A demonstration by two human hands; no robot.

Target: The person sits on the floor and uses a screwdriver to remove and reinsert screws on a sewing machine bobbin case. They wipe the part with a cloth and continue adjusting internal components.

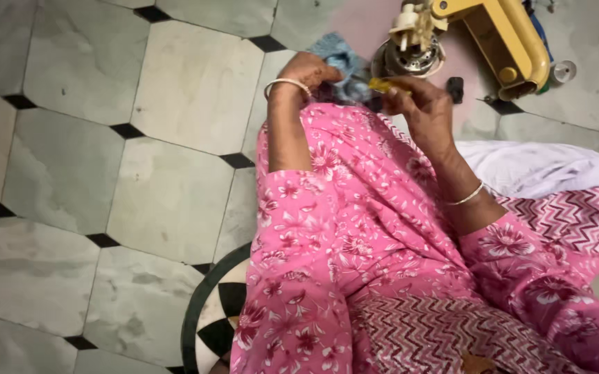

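Yellow tool (387, 85) lies crosswise, pinched in right hand (424, 104)

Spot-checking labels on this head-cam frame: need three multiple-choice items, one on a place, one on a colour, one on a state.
1. Where does the yellow sewing machine sit?
A. top right of the view
B. bottom left
C. centre left

2. What colour is the small slim tool at the right hand?
A. red
B. yellow
C. white

3. What is the state of the left hand?
A. flat on the grey stone floor tiles
B. raised clear of everything
C. resting on the blue knitted cloth

Answers:
1. A, the machine's arm and its metal wheel lie at the upper right edge.
2. B, a yellow piece shows between the right fingers.
3. C, the left fingers lie on the blue cloth beside the machine, above the pink floral garment.
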